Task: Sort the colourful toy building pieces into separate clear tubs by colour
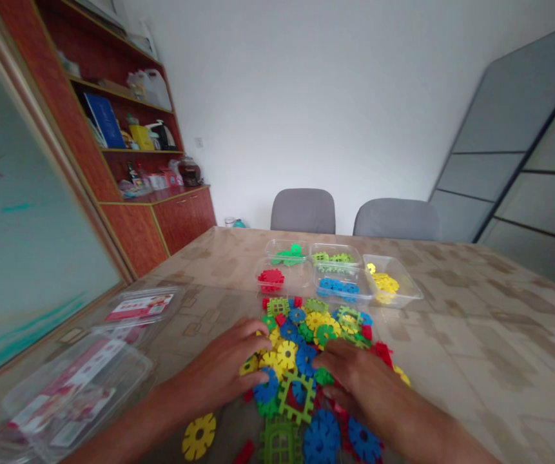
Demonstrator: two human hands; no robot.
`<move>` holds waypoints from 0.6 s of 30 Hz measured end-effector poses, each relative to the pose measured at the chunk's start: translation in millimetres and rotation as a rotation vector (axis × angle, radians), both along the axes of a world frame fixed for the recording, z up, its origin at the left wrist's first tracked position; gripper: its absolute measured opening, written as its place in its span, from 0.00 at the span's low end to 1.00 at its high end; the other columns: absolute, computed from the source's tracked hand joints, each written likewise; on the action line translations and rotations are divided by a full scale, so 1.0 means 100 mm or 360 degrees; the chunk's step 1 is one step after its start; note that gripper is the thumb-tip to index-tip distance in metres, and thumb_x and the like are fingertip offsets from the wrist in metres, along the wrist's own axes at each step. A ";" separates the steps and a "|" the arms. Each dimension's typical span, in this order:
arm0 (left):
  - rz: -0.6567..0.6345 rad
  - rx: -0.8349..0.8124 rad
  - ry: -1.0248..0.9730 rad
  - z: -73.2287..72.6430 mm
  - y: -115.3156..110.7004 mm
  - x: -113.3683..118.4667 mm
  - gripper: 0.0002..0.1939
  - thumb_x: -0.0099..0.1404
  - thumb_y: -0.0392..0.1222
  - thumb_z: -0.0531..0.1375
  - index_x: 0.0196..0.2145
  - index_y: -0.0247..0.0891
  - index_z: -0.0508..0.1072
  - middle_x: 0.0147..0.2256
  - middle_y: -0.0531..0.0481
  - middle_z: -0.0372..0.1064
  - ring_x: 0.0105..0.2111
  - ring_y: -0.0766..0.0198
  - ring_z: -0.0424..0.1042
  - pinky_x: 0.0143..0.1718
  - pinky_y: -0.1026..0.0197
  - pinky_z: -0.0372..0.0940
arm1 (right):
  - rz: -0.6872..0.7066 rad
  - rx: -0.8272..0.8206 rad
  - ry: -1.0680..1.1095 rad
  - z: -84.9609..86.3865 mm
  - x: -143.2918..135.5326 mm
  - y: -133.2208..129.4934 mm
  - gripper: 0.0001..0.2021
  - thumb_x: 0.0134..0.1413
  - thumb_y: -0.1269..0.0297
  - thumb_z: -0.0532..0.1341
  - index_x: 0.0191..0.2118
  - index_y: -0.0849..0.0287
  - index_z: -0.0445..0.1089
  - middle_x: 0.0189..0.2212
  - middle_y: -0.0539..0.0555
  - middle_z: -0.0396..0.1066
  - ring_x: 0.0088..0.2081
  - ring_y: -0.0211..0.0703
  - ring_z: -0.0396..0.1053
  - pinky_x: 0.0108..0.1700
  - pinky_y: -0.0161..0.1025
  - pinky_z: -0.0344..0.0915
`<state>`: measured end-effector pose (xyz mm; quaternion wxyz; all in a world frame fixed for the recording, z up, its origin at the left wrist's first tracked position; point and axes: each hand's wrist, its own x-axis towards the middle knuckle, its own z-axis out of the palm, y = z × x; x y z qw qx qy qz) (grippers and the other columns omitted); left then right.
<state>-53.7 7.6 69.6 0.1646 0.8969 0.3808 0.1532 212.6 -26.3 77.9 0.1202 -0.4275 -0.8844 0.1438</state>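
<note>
A pile of plastic pieces in several colours (287, 354) lies on the table in front of me. My left hand (231, 361) is at its left side, fingers apart and curved over yellow and blue discs, with nothing visibly held. At the pile's right side, my right hand (349, 374) has its fingers bent down among the pieces beside a blue disc (306, 359); what its fingertips touch is hidden. A light green square frame (297, 396) lies between the hands. One yellow disc (199, 436) sits apart at the lower left.
Beyond the pile, clear boxes hold red pieces (271, 280), green pieces (289, 256), light green pieces (332, 259), blue pieces (339, 289) and yellow pieces (385, 285). Clear lids (136, 306) with labels lie at the left. Two grey chairs (303, 210) stand behind the table.
</note>
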 end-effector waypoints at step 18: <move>-0.0104 -0.0264 -0.0091 -0.09 -0.04 0.00 0.12 0.57 0.31 0.64 0.32 0.39 0.63 0.38 0.54 0.62 0.41 0.62 0.62 0.40 0.65 0.55 | -0.0219 -0.0326 0.0479 -0.03 0.16 0.17 0.08 0.47 0.79 0.59 0.29 0.58 0.65 0.23 0.45 0.65 0.26 0.36 0.64 0.28 0.33 0.55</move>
